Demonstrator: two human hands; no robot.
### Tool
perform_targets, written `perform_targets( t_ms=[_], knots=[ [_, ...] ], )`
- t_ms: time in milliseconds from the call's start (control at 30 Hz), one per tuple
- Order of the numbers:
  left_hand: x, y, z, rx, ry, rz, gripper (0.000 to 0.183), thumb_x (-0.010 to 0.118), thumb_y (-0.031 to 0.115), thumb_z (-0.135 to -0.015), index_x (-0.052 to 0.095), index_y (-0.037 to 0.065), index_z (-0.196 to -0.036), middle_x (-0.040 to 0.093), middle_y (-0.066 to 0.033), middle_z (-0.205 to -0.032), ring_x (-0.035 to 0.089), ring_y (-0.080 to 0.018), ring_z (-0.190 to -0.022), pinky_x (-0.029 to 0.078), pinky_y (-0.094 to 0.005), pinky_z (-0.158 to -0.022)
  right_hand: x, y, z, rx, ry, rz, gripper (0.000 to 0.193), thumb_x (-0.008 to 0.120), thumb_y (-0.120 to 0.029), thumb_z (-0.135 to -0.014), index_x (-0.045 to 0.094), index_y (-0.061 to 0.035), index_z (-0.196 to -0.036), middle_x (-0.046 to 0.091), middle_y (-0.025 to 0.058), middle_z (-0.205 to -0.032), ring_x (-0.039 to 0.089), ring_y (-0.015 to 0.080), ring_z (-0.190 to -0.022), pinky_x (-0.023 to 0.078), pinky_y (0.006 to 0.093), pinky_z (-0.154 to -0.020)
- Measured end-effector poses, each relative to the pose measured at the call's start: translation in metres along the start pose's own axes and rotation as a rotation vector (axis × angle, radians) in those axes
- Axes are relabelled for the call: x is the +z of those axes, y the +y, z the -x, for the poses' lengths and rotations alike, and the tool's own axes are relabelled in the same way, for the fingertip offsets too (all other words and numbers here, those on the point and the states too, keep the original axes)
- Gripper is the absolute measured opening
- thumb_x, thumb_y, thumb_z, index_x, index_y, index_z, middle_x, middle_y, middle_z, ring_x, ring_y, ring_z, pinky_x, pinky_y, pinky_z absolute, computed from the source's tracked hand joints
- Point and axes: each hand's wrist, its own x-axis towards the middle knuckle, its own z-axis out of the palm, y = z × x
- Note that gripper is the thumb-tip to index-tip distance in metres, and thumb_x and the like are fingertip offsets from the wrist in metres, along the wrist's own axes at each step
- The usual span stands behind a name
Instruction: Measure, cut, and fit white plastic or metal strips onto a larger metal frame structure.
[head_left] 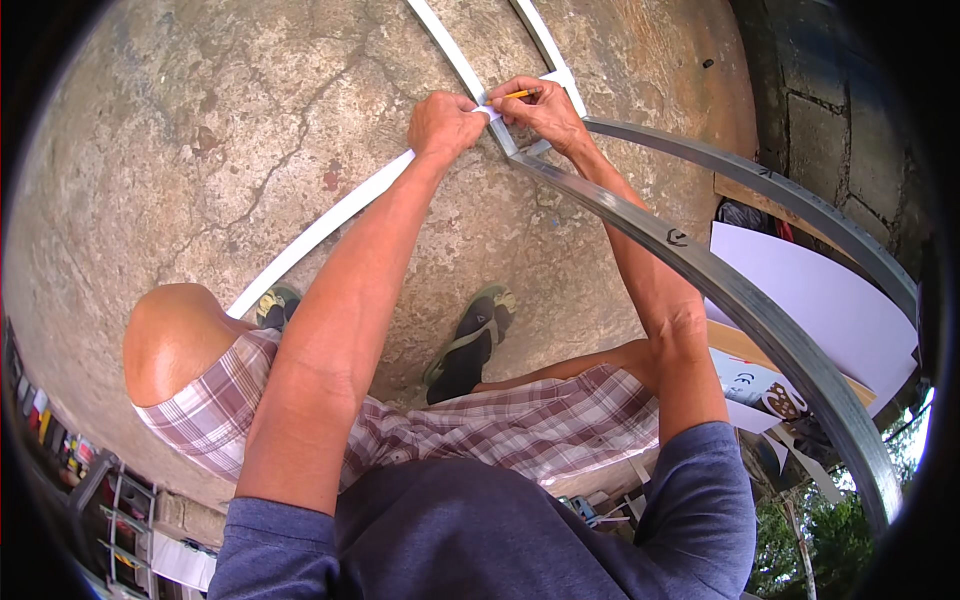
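Note:
My left hand (443, 124) is closed on a long white strip (325, 221), pressing it at a metal tube (640, 217). The strip runs from beside my left knee, under the hand, and across the tube. Between the fingers of my right hand (548, 112) is a yellow pencil (519, 94), its tip pointing left at the strip where it crosses the tube. A second metal tube (750, 168) runs alongside the first, farther to the right. Both tubes look white at their far ends. My fingers partly hide the crossing.
Rough, cracked concrete floor (250, 110) lies under the work. White sheets (800, 290) and a printed box (755, 385) lie at the right, beneath the tubes. A block wall (835, 140) stands at the far right. My shoes (480, 335) rest near the strip. A metal rack (128, 525) is at the lower left.

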Motion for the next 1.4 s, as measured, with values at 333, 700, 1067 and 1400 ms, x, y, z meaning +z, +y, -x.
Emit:
perform_targets(
  t_ms=[333, 700, 1067, 1400],
  knots=[
    [0.002, -0.003, -0.002, -0.02, -0.003, 0.0, 0.025, 0.071, 0.026, -0.07, 0.077, 0.017, -0.093, 0.073, -0.0093, -0.087, 0.07, -0.0252, -0.085, 0.055, -0.0364, -0.076, -0.002, 0.004, -0.001, -0.017, -0.003, -0.02, 0.016, 0.068, -0.016, -0.084, 0.072, -0.0037, -0.093, 0.065, 0.0025, -0.071, 0.056, 0.0082, -0.063, 0.043, 0.0237, -0.057],
    [-0.021, 0.015, 0.014, 0.0, -0.083, 0.028, 0.019, 0.073, 0.023, -0.079, 0.075, 0.01, -0.093, 0.071, -0.0058, -0.068, 0.069, -0.0151, -0.06, 0.054, -0.0304, -0.068, -0.025, -0.024, -0.002, 0.026, 0.085, -0.541, 0.017, 0.067, -0.014, -0.089, 0.067, -0.0007, -0.1, 0.068, 0.0065, -0.079, 0.058, 0.0081, -0.061, 0.044, 0.0215, -0.052],
    [-0.19, 0.042, 0.084, 0.194, 0.071, -0.272, 0.019, 0.074, 0.025, -0.077, 0.076, 0.011, -0.091, 0.071, -0.0088, -0.072, 0.069, -0.0245, -0.073, 0.052, -0.0374, -0.072, -0.051, -0.035, 0.111, 0.19, 0.074, 0.284, 0.032, 0.055, -0.021, -0.094, 0.062, 0.0017, -0.116, 0.068, 0.009, -0.081, 0.064, 0.0132, -0.067, 0.051, 0.0276, -0.057],
    [-0.324, 0.054, 0.364, 0.14, 0.055, -0.081, 0.017, 0.072, 0.013, -0.08, 0.073, 0.001, -0.092, 0.067, -0.0044, -0.068, 0.059, -0.009, -0.052, 0.048, -0.026, -0.052, -0.01, -0.114, 0.359, 0.034, 0.361, 0.78, 0.032, 0.06, -0.032, -0.09, 0.069, -0.0017, -0.092, 0.066, 0.018, -0.074, 0.065, 0.0345, -0.068, 0.05, 0.0415, -0.066]
  ],
)
